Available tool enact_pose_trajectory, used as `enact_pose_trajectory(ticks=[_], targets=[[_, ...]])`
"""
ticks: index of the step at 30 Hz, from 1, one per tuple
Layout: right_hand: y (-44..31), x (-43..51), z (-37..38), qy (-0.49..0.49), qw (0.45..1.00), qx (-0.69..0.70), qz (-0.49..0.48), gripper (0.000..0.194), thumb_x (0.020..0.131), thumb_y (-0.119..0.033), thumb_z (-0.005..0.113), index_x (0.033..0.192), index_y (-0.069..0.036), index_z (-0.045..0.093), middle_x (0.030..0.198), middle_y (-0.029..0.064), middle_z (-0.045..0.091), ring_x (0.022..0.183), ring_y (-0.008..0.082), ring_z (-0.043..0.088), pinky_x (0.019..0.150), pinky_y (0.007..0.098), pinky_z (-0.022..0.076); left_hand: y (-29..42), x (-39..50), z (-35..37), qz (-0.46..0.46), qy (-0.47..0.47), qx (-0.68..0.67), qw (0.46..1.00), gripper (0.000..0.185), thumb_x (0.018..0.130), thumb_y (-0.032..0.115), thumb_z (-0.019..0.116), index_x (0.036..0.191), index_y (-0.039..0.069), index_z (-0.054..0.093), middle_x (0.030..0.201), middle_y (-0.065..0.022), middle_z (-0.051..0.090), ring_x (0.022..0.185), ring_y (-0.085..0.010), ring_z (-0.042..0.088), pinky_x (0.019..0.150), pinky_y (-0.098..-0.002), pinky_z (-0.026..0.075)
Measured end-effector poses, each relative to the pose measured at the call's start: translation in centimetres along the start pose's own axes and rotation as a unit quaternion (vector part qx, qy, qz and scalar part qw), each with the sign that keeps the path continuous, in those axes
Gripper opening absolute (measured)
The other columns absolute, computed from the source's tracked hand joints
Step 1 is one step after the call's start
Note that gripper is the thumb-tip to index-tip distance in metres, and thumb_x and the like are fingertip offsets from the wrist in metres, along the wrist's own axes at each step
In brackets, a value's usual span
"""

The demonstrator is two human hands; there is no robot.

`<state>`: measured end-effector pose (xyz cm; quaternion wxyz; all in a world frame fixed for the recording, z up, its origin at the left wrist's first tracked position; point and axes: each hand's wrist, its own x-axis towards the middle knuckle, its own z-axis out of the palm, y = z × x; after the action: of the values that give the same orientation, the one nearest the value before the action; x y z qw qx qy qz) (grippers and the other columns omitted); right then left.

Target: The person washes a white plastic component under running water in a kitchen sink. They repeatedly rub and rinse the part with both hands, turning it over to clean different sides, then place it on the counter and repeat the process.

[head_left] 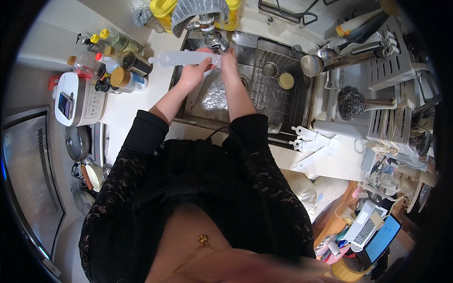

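Note:
My left hand grips a long white translucent plastic piece near its right end, thumb on top, over the left part of a stainless steel sink. The piece points left past the sink's rim. My right hand is at the piece's right end, just under the faucet; its fingers are partly hidden, and whether they grip the piece cannot be told. Something pinkish shows behind the piece. Several white plastic pieces with knobbed ends lie in a pile on the counter, right of the sink's near corner.
Bottles and a white appliance stand left of the sink. A wire rack and a round lid are in the sink's right part. Ladles, a steel-wool scrubber and a slotted utensil holder stand at the right.

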<state>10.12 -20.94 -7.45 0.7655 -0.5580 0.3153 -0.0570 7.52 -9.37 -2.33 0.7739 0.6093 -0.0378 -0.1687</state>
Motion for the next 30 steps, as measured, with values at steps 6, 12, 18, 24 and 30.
enact_pose_trajectory(ticks=[6,12,18,24,30], targets=[[1.3,-0.1,-0.6,-0.138,0.916,0.348,0.144,0.028,0.080,-0.017,0.047,0.106,-0.005,0.050,0.110,0.0132,0.052,0.096,0.0282,0.054,0.081,0.0425,0.0465,0.0,-0.8,-0.2,0.087,-0.054,0.226,0.969,0.031,0.086,0.011,0.061,0.115,0.002,0.053,0.107,-0.0049,0.060,0.098,-0.0118,0.054,0.086,-0.0259,0.045],[-0.1,-1.5,-1.1,-0.109,0.886,0.443,-0.078,0.053,0.071,0.001,0.043,0.125,-0.002,0.040,0.116,0.0114,0.048,0.109,0.0264,0.047,0.092,0.0412,0.0418,-0.4,-2.9,1.7,-0.073,-0.021,-0.093,0.993,0.037,0.088,0.013,0.061,0.122,0.004,0.050,0.114,-0.0058,0.056,0.103,-0.0141,0.055,0.087,-0.0263,0.047],[-0.6,-3.4,-1.0,-0.161,0.898,0.376,-0.162,0.054,0.078,0.003,0.043,0.131,-0.001,0.033,0.128,0.0098,0.042,0.115,0.0244,0.044,0.097,0.0399,0.0379,-0.2,-2.8,1.6,-0.028,0.005,-0.232,0.972,0.036,0.090,0.009,0.055,0.123,0.002,0.042,0.115,-0.0128,0.052,0.106,-0.0207,0.055,0.092,-0.0324,0.048],[0.5,-4.0,-1.9,-0.196,0.949,0.217,-0.114,0.038,0.084,0.000,0.055,0.121,0.000,0.045,0.109,0.0096,0.056,0.098,0.0180,0.056,0.086,0.0306,0.0452,0.4,-1.9,0.9,-0.011,0.030,-0.244,0.969,0.026,0.088,-0.002,0.051,0.114,0.001,0.044,0.110,-0.0138,0.052,0.103,-0.0218,0.056,0.088,-0.0319,0.051],[-0.8,-3.1,-3.1,-0.087,0.985,0.008,-0.152,0.020,0.075,-0.015,0.072,0.086,0.000,0.063,0.075,0.0039,0.064,0.065,0.0098,0.058,0.057,0.0254,0.0459,1.2,-1.9,1.2,-0.018,0.004,-0.171,0.985,0.029,0.086,-0.009,0.046,0.113,0.001,0.046,0.107,-0.0118,0.053,0.101,-0.0206,0.056,0.086,-0.0306,0.052]])
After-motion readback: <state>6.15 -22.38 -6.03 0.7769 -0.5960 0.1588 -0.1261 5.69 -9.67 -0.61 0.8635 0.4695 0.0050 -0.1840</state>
